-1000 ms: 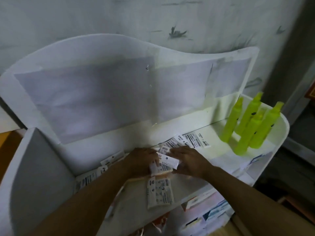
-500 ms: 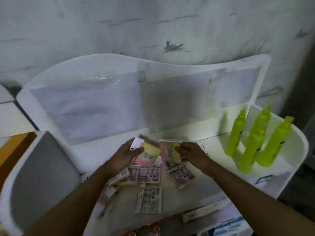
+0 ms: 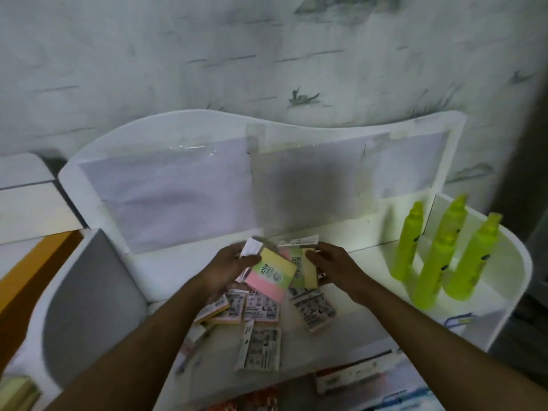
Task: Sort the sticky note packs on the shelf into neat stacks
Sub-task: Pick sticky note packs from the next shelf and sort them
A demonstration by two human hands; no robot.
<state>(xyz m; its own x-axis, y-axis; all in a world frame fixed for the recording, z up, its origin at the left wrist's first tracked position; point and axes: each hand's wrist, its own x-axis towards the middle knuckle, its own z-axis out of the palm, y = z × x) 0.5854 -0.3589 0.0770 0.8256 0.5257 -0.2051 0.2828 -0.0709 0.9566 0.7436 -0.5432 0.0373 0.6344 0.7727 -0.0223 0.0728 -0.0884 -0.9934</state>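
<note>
A: Holding what, above the shelf (image 3: 341, 330)?

B: Your left hand (image 3: 228, 269) pinches a pink-yellow pack (image 3: 271, 275); your right hand (image 3: 333, 266) grips a green-yellow pack (image 3: 299, 269). Loose packs (image 3: 261, 350) lie below them.

Sticky note packs, two lifted above a white shelf (image 3: 370, 327).
A yellow-pink pack (image 3: 271, 274) and a pink-green-yellow pack (image 3: 298, 266) are tilted; the other packs (image 3: 261, 310) lie label-side up.

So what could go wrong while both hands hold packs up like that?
The left hand grips a sticky note pack by one edge, so it might slip onto the loose packs below and scatter them. The right hand, swinging its pack sideways, could perhaps knock the green bottles over.
</note>
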